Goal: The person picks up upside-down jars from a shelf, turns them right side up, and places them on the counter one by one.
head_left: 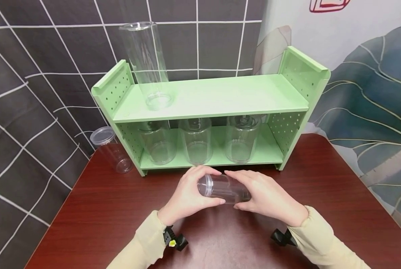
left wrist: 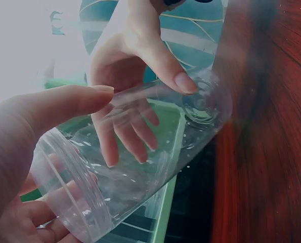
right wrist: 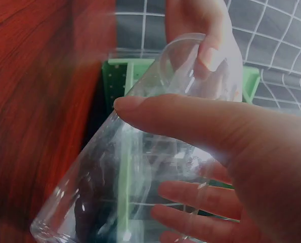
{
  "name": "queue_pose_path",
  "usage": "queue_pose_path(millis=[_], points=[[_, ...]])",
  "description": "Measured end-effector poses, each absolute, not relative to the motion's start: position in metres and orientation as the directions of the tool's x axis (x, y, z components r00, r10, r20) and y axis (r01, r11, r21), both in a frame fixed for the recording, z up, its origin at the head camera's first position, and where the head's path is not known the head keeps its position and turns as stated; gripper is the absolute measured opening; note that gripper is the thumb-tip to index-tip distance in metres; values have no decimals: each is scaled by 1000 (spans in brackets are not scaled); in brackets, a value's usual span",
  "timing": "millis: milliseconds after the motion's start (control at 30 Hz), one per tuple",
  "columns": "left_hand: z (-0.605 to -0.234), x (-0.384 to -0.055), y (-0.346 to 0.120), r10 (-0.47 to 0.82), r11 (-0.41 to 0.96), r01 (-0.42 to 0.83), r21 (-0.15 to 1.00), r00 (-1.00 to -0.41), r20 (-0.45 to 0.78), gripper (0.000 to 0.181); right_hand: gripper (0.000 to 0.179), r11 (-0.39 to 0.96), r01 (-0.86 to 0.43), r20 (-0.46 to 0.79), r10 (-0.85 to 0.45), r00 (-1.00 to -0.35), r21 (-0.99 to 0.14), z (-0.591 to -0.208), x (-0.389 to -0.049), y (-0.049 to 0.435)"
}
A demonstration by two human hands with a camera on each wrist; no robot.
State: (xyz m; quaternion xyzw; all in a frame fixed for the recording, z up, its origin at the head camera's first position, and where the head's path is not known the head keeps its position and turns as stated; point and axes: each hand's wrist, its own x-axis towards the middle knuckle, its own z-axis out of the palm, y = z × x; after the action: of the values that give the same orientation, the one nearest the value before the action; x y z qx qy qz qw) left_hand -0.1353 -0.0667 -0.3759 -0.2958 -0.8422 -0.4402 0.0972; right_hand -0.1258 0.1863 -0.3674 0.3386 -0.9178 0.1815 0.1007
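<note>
A clear plastic jar (head_left: 225,189) lies on its side between both hands, in front of the green shelf. My left hand (head_left: 191,190) grips its lidded end, thumb on the near side and fingers behind. Around the base end curls my right hand (head_left: 265,192), thumb and fingers on opposite sides. In the left wrist view the ridged clear lid (left wrist: 72,185) sits on the jar, and the round base points away. From the right wrist view, the jar's wall (right wrist: 140,152) shows the right fingers through it. Whether the jar touches the table cannot be told.
A green two-tier shelf (head_left: 220,97) stands at the back of the dark red table (head_left: 96,220). On its top tier is a tall clear jar (head_left: 148,63); below are three clear jars (head_left: 196,144). A lidded clear jar (head_left: 113,151) stands left of the shelf.
</note>
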Motion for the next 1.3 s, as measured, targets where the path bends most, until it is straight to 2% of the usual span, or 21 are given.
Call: queue_pose_path(millis=[133,267,433,733,1000,1300], points=[[-376,-135,-66,430,420,590,690,-799,421,65,88,708,-658,323,-578,-749,-258,-370,-126,185],[-375,-136,-70,407,366,567,738,-811,421,75,86,708,-650,338,-561,-756,-278,-372,-126,185],[-369,-138,-83,311,298,537,789,-836,452,78,84,704,-637,353,-537,-767,-314,-374,-127,186],[-359,-145,-114,117,296,510,808,-858,499,72,83,686,-633,381,-512,-770,-358,-372,-125,186],[-348,-149,-152,-109,290,493,820,-835,540,71,81,662,-626,398,-487,-778,-413,-370,-123,189],[-343,-149,-186,-265,278,499,820,-781,565,66,80,641,-628,447,-450,-773,-442,-366,-122,201]])
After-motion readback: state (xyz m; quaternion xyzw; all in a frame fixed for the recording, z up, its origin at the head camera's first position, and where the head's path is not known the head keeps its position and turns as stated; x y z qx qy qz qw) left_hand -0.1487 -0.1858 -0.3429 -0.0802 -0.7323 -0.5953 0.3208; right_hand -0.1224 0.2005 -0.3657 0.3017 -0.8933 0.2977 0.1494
